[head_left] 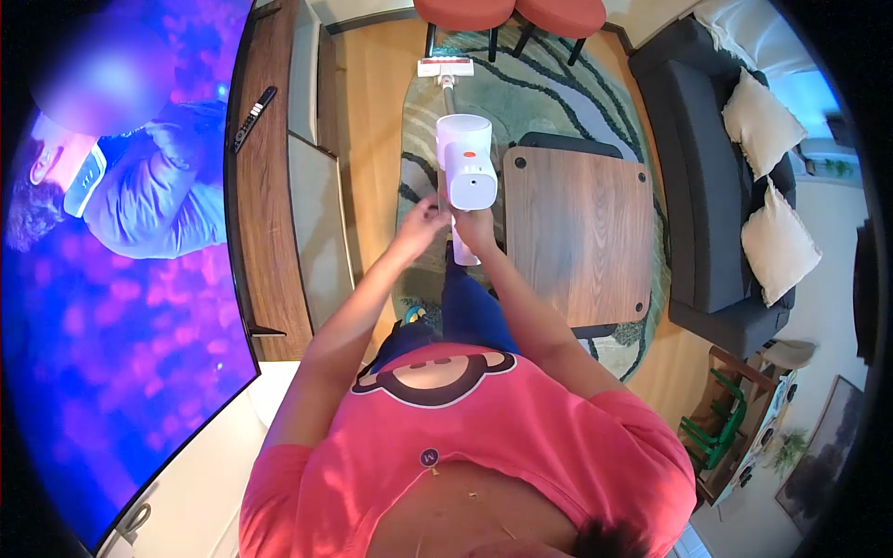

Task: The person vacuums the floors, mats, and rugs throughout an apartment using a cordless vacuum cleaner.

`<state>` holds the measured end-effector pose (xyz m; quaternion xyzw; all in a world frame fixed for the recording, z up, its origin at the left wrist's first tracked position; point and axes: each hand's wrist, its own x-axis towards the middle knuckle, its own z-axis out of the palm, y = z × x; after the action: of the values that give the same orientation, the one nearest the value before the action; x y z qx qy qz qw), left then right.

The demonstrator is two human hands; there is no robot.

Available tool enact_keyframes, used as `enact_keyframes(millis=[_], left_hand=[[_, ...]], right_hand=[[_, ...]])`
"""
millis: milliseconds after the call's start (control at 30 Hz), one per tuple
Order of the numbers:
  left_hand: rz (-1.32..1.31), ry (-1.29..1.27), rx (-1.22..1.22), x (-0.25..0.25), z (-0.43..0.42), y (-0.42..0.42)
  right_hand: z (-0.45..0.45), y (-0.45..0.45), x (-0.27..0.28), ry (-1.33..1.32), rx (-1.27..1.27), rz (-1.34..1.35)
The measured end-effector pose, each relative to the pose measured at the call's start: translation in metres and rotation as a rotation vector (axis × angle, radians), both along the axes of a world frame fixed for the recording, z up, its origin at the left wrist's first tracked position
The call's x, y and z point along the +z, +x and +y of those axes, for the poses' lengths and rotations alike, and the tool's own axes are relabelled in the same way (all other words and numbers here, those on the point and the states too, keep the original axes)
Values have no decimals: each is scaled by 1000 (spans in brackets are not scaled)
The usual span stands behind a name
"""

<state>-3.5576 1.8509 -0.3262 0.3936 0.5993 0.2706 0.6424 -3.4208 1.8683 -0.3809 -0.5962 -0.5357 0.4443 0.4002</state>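
Note:
A white cordless stick vacuum cleaner (467,163) points away from me, its body marked by a red-orange spot. Its floor head (445,67) rests on the rug at the far end, joined by a grey tube. My right hand (476,229) is closed around the handle, just below the body. Beside the handle on the left is my left hand (424,226), fingers loosely bent and slightly apart, near the vacuum's side. Whether those fingertips touch it, I cannot tell.
A low wooden table (581,232) stands right of the vacuum on a green patterned rug (419,121). Red stools (465,11) are ahead. At left, a TV bench (265,186) bears a remote (254,119) beside a large screen (186,307). A dark sofa (698,186) lines the right.

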Motion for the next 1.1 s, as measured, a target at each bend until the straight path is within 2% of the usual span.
enact_keyframes(millis=[33, 133, 367, 600, 700, 1000, 1100], left_hand=[[2, -23, 40, -2, -12, -13], [15, -87, 138, -15, -61, -52], [37, -237, 137, -32, -182, -96], [39, -271, 10, -43, -265, -86], [57, -221, -43, -50, -289, -75], [144, -76, -190, -60, -345, -36], [137, -112, -203, -75, -370, -20]], right_hand=[[-4, 5, -14, -10, 21, 59], [-33, 19, -31, 20, -15, -12], [-164, 29, -7, -73, 7, -114], [-302, 15, 22, -144, -12, -139], [-342, 11, 61, -366, -103, -13], [-443, 34, 88, -407, -103, 10], [-482, 44, 84, -407, -101, 2]])
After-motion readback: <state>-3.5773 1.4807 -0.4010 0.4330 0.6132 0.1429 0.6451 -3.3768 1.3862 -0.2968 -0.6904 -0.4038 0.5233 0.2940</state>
